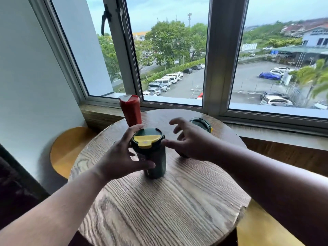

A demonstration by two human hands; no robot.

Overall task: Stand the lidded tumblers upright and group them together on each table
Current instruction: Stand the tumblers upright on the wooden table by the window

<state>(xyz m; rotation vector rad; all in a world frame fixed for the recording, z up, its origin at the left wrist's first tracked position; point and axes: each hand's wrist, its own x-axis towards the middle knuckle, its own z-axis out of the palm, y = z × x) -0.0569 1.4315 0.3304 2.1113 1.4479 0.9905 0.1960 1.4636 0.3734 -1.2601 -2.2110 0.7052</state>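
Round wooden desk by the window carries three lidded tumblers; one yellow stool sits at its left and part of a second yellow seat shows at lower right. Left hand grips the dark green tumbler with the yellow lid flap, thumb across the front of the body and fingers wrapped round behind the rim; it stands upright near mid-desk, base on the wood. Right hand is spread and holds nothing, thumb just beside that tumbler's lid, fingers reaching toward the second green tumbler, which is mostly hidden behind the hand, so upright or tipped cannot be told. Red tumbler stands upright at the far left edge, apart from the other two. Risks, as judgement: the reaching right wrist could clip the held tumbler's lid and rock it; the second green one sits close to the far edge and a poor grasp may nudge it off toward the sill; the tall narrow red one looks easy to topple when dragged in. Count: one desk, two seats, two hands, three tumblers, two green and one red
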